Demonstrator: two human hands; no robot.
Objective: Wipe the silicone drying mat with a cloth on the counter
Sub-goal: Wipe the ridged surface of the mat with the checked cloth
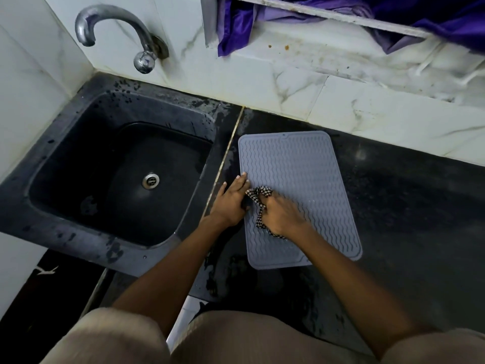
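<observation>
Beige-clad knees point(126, 337) sit lowest in view, both forearms reaching over them to the black counter point(393, 195). Right hand point(282, 215) is bunched around the checkered cloth point(258, 197), pressing it on the grey silicone drying mat point(301, 174) near its left side — the mat lies flat just right of the sink. Left hand point(232, 199) lies flat with straight fingers pinning the mat's left edge. Likely best: keep that edge held and stroke along the wavy ridges, outward to the corners. Sink point(78, 132) beneath the tap point(115, 27) holds nothing but its drain — only scattered droplets on the rim
</observation>
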